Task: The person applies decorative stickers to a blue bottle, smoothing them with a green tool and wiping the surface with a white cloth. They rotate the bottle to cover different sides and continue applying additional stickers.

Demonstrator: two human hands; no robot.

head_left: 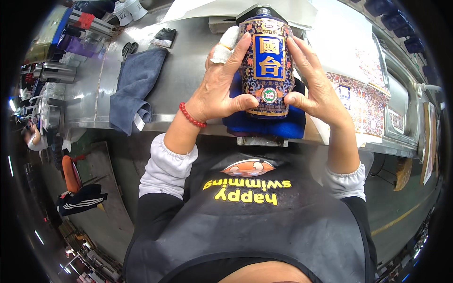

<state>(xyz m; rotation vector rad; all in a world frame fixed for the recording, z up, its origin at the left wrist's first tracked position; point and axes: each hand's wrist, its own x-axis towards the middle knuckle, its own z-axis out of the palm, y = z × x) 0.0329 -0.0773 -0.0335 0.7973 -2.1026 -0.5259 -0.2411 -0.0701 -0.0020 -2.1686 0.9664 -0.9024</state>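
Observation:
A decorated bottle (270,87) with a patterned wrap in dark blue, red and gold lies on a blue padded cloth (264,128) at the front of the steel bench, its neck pointing away from me. My left hand (214,89) grips its left side, thumb low on the front and fingers along the edge. A white covering is on one of that hand's fingers, and red beads circle the wrist. From the other side, my right hand (323,94) presses on the bottle with thumb and fingertips. The back of the bottle is hidden.
A grey-blue cloth (137,85) hangs over the bench edge on the left, near black-handled scissors (130,48) and a small black-and-white packet (164,37). To the right lie printed label sheets (363,111) and a steel tray (401,120). Dark blue bottles (396,22) stand at the far right.

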